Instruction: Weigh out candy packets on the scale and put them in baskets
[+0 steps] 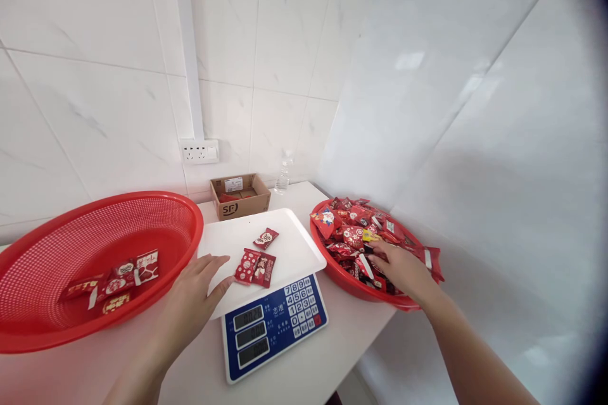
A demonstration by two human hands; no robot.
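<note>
My left hand [197,288] rests on the white tray [223,240] of a blue electronic scale [273,329], fingers stretched toward two red candy packets [255,267]. A third red packet [265,238] lies further back on the tray. My right hand [399,269] reaches into a red basin [361,291] heaped with red candy packets [354,228], palm down and fingers curled among them. Whether it grips any packet is hidden.
A large red mesh basket [180,215] at the left holds several red packets [116,281]. A small open cardboard box [240,197] and a clear water bottle [283,174] stand at the back by the tiled wall, below a wall socket [199,152]. The table edge runs at the right.
</note>
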